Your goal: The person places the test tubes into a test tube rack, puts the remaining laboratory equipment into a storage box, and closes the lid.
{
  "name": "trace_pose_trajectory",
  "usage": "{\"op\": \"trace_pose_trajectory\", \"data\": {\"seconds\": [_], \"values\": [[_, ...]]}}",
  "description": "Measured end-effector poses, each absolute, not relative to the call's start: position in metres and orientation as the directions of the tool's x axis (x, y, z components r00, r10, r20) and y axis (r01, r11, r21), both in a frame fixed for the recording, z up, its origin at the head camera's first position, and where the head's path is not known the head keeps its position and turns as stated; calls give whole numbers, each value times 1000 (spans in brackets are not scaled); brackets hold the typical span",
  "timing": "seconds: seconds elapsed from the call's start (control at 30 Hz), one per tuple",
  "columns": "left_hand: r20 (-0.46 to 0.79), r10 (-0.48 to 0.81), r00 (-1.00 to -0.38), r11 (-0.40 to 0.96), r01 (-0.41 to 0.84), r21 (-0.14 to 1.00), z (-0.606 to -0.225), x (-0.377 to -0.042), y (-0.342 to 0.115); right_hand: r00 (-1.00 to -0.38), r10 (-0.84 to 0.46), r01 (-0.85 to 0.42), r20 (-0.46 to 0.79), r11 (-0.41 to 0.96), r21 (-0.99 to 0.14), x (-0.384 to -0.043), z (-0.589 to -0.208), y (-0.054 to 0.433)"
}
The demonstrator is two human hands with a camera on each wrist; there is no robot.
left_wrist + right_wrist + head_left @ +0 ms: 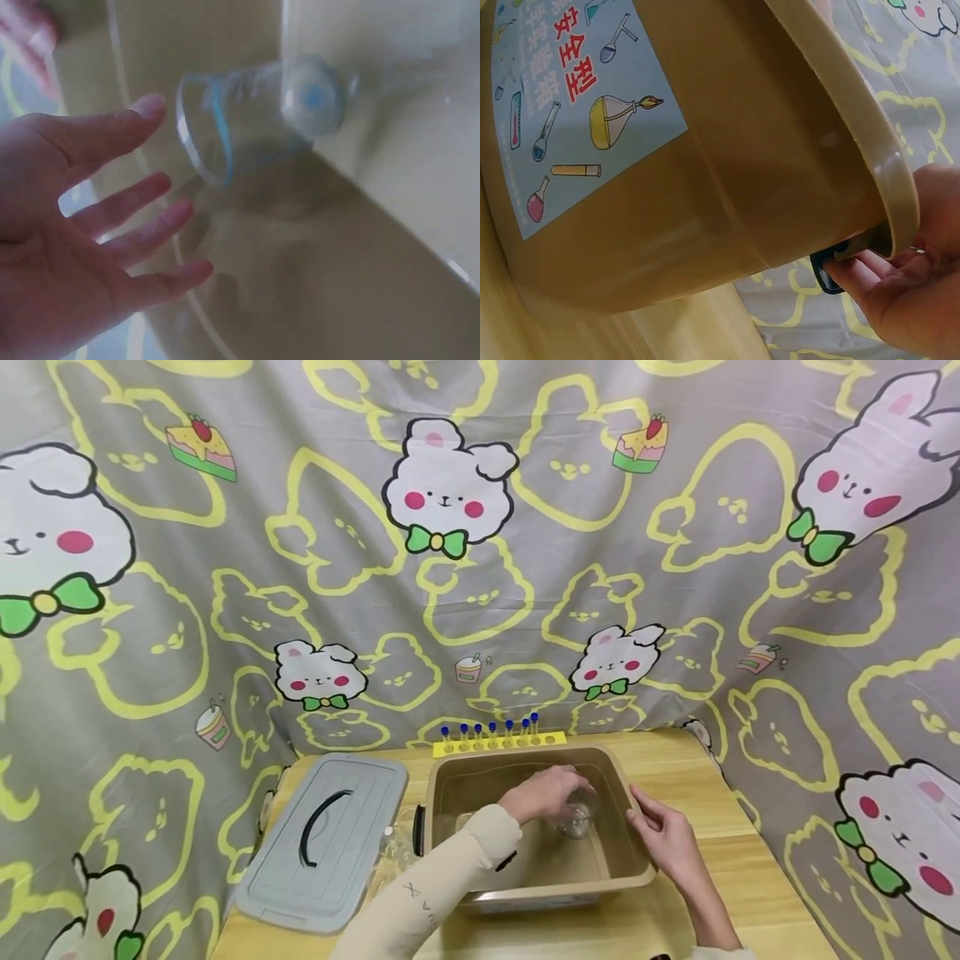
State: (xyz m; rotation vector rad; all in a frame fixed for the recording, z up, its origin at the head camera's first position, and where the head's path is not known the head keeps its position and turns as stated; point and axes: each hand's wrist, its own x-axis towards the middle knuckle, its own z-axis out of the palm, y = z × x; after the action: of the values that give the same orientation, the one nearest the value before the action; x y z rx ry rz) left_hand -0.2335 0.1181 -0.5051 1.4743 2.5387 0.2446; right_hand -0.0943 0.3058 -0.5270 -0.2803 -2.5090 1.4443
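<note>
Inside a brown plastic storage box [480, 774], my left hand [551, 792] reaches down to a clear glass beaker [576, 822]. The left wrist view shows this beaker [259, 120] tipped, its rim toward the hand and its base near a corner of the box. My left fingers [154, 232] are spread and relaxed, with the thumb tip just short of the glass rim. At the box's right side, my right hand [670, 835] grips the rim, thumb on top. In the right wrist view its fingers [859, 279] curl under the rim at a black handle [826, 274].
Left of the box lies a grey lid [341, 835] with a black handle. Clear glassware [396, 847] stands between lid and box. Behind the box, a yellow rack [498, 744] holds several blue-capped tubes. A printed label [585, 105] covers part of the box's outer wall.
</note>
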Motion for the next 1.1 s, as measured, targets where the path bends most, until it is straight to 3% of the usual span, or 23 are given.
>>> {"op": "trace_pose_trajectory", "data": {"seconds": [0.3, 0.6, 0.83, 1.1], "values": [[-7, 835, -551, 518, 782, 347, -466, -251, 64, -961, 252, 40, 114, 533, -845, -96, -524, 307], [157, 746, -647, 514, 709, 483, -440, -256, 20, -965, 252, 62, 79, 510, -858, -96, -522, 309], [247, 684, -687, 509, 691, 513, -438, -253, -7, -965, 249, 63, 77, 509, -858, -95, -523, 307], [271, 560, -783, 563, 600, 568, -450, -249, -46, -967, 247, 78, 58, 508, -858, -92, -524, 305]]}}
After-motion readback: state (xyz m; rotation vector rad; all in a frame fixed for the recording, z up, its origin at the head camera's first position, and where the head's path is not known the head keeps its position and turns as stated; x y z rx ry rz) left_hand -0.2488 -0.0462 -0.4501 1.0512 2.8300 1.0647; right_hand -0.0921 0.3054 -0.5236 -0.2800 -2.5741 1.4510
